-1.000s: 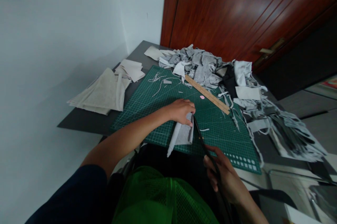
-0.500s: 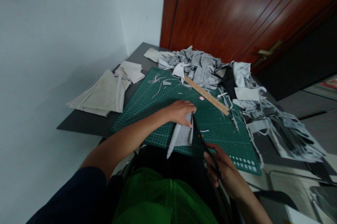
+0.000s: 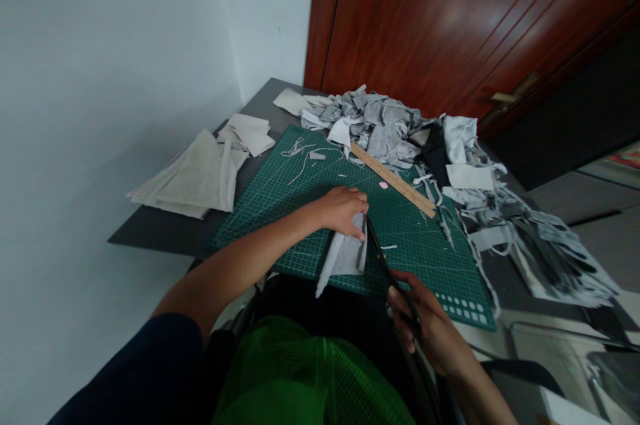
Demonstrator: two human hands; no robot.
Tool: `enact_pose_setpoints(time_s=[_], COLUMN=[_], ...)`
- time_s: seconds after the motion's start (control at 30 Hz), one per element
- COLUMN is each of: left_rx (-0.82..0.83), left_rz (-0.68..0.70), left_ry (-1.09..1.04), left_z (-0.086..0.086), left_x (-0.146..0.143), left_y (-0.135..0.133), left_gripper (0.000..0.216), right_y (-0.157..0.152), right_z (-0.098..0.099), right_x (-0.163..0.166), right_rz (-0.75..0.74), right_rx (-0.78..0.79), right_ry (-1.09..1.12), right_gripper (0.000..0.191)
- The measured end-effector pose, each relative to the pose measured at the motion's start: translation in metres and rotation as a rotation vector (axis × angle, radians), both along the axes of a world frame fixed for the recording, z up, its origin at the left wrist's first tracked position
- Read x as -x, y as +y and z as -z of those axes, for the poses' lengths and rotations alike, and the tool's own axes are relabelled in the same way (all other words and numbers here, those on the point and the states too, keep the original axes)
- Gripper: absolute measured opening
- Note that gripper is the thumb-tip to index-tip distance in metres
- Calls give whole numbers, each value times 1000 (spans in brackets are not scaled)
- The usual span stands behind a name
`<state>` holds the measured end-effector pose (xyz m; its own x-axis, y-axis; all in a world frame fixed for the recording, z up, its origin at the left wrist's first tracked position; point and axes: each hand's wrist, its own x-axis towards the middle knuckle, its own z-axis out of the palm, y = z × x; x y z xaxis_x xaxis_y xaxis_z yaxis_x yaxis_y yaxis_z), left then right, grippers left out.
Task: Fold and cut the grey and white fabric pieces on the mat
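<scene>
Finding 1. The grey fabric piece lies at the near edge of the green cutting mat, its lower end hanging past that edge toward the person's lap.

Finding 2. The left hand is set on the fabric's far end, fingers curled and fingertips pinning the cloth to the mat just beside the blades.

Finding 3. The right hand is closed around the handles of the black scissors, off the mat's near right corner. The blades run along the fabric's right edge, with the tips close to the left fingertips. How far the blades are parted cannot be told.

Finding 4. A wooden ruler lies slantwise on the mat's far right part, a small pink chip just beside it. A heap of grey offcuts is spread past the mat's far and right edges, and folded beige cloth lies to the mat's left on the dark tabletop.

Assessment. The cut is judged to go best if the lower blade is kept low on the mat, the cloth is held flat and taut, and the pinning fingertips are kept clear of the blade tips. The hanging end is judged likely to drag the edge off line unless it is supported.
</scene>
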<state>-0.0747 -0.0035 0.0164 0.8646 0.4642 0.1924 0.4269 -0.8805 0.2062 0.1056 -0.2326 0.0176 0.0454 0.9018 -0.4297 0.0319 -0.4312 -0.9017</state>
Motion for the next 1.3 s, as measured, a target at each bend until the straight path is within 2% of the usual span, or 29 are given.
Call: enact_pose_setpoints(time_s=[0.23,0.43,0.7,1.07,1.3], left_rx=[-4,-7,-3,-1,-11], left_rz=[0,12,11,14,28], left_ry=[-1,5,3,11,-27], left_z=[0,1,1,-1,3], left_x=[0,1,1,2,2], left_y=[0,1,1,1,3], left_gripper=[59,57,58,56,58], right_y=[-2,-1,-2,-5,-3], right_z=[2,5,3,9,9], right_x=[1,1,5,7,5], right_rz=[13,-7,25,60,43], right_rx=[-4,-19,-37,-51,-50], right_ry=[41,30,13,1,10], right_gripper=[63,59,65,63,62])
